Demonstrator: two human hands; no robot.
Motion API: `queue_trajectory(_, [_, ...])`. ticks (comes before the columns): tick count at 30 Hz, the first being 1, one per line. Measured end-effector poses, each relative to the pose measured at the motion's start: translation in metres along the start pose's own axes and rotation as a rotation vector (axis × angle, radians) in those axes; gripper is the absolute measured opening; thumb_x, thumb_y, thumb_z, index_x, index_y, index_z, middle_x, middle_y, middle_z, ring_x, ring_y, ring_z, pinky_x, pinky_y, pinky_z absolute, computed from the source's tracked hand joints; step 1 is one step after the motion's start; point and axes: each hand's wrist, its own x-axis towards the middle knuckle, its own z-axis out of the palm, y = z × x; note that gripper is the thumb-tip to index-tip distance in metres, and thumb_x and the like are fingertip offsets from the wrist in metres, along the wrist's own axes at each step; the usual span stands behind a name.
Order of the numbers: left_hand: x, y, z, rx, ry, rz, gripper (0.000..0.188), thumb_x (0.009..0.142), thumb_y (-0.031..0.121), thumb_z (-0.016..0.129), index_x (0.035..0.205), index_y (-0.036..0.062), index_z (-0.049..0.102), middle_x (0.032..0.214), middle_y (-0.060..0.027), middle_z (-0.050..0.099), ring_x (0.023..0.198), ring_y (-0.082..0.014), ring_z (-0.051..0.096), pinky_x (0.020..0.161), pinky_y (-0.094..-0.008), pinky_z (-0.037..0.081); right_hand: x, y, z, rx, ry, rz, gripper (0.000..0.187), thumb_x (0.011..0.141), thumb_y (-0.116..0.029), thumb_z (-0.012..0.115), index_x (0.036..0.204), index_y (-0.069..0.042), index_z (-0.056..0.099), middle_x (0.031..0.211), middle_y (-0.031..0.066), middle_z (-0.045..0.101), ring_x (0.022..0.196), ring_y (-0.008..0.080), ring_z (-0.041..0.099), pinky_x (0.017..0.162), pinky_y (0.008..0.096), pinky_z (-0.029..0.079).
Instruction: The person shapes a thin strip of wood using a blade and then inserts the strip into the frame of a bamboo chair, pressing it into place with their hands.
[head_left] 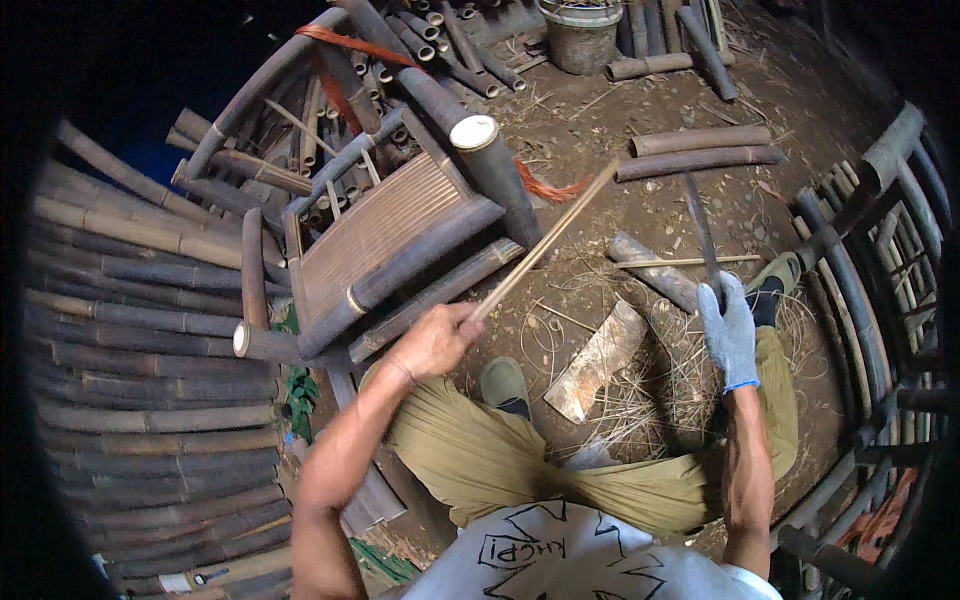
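Note:
My bare left hand (pixel 436 342) is closed round one end of a thin bamboo strip (pixel 548 240), possibly more than one lying together. The strip slants up and away to the right, past the front of a bamboo chair (pixel 385 250). On my right hand (pixel 728 335) is a grey knitted glove with a blue cuff. Its fingers are wrapped round the handle of a long dark-bladed knife (pixel 703 228), the blade pointing away from me. The handle itself is hidden in the glove. Between my hands, a flat piece of wood (pixel 600 362) lies on the dirt floor.
Two bamboo lengths (pixel 700 151) lie beyond the knife. Near my right hand are a short bamboo piece (pixel 655 270) and a heap of thin shavings (pixel 650 420). Bamboo poles (pixel 160 380) cover the left side. A bucket (pixel 582 38) stands far back; a bamboo frame (pixel 850 270) borders the right.

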Motion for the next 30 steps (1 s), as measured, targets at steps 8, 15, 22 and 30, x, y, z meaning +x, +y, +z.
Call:
queue_trajectory(8, [0.008,0.065,0.104,-1.035,0.138,0.038,0.023,0.101,0.015,0.059,0.118,0.002,0.067,0.077,0.0002,0.063,0.059,-0.0054,0.053,0.052,-0.0208,0.044,-0.025,-0.073,0.009,0.042,0.061,-0.478,0.039,0.086,-0.037,0.07,0.11,-0.006,0.065,0.095,0.0201,0.068,0.087,0.04,0.067,0.076,0.046,0.053])
queue_trajectory(15, [0.003,0.068,0.129,-0.778,0.248,0.078,0.026,0.102,0.02,0.055,0.088,-0.001,0.062,0.067,0.0015,0.054,0.061,-0.007,0.048,0.054,-0.0274,0.041,-0.065,-0.07,0.022,-0.063,-0.257,-0.442,0.045,0.084,-0.052,0.07,0.093,-0.008,0.066,0.08,0.0165,0.067,0.073,0.0378,0.067,0.063,0.0459,0.053])
queue_trajectory(22, [-0.024,0.069,0.129,-0.589,0.218,0.09,0.027,0.102,0.015,0.054,0.122,0.0003,0.063,0.071,-0.0026,0.055,0.067,-0.0077,0.047,0.06,-0.0262,0.043,-0.041,-0.063,0.033,-0.131,-0.156,-0.241,0.047,0.091,-0.054,0.061,0.092,-0.007,0.065,0.082,0.0189,0.069,0.077,0.0399,0.068,0.066,0.0483,0.054])
queue_trajectory(30, [-0.106,0.028,0.149,-0.561,0.093,0.097,0.031,0.102,0.01,0.053,0.13,-0.0005,0.061,0.08,0.0001,0.057,0.07,-0.0062,0.048,0.063,-0.0215,0.041,0.016,-0.029,0.008,-0.222,-0.096,0.029,0.05,0.095,-0.054,0.054,0.102,-0.006,0.068,0.094,0.0239,0.07,0.09,0.0425,0.067,0.08,0.0516,0.053])
